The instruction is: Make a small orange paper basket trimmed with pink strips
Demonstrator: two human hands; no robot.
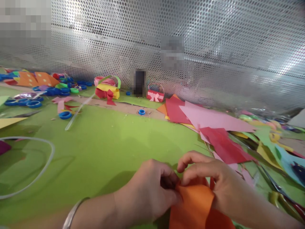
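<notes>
Low in the head view, my left hand [157,187] and my right hand [212,181] meet at an orange paper piece [194,203] that looks folded. My left thumb and fingers pinch its upper left edge. The right hand curls round the top and right side of the same paper, its thumb hidden behind it. A darker red-orange part [218,219] shows at the lower right of the paper. The paper's lower end runs out of the frame.
Red paper [226,144] and pink paper [212,117] lie to the right, near scissors [281,194]. Small paper bags with bows, a yellow one [108,90] and a red one [155,94], stand by the perforated metal wall [114,38]. A white cord [51,152] curves at left.
</notes>
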